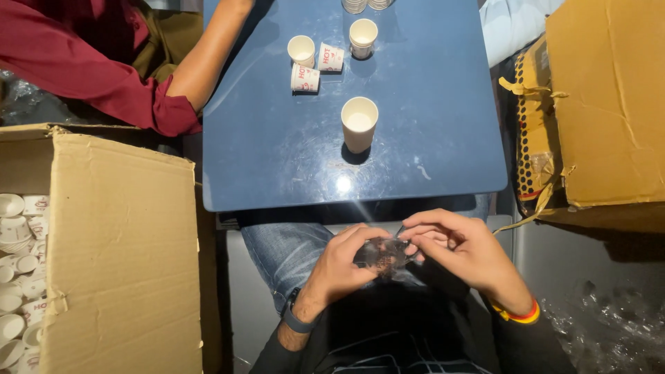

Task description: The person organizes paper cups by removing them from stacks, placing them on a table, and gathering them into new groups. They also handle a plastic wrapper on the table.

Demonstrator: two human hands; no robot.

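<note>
Small clear plastic packet (pixel 382 255) pinched between both hands, lower centre of the frame
Left hand (pixel 344 266) and right hand (pixel 463 251) close fingers on it; its long axis runs left-right, above the lap

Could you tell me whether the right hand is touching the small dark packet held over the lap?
Touching. The head view shows the right hand pinching the edge of the small dark packet with its fingers, while the left hand grips its other side.

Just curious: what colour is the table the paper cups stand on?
Dark blue table, seen in the head view.
</note>
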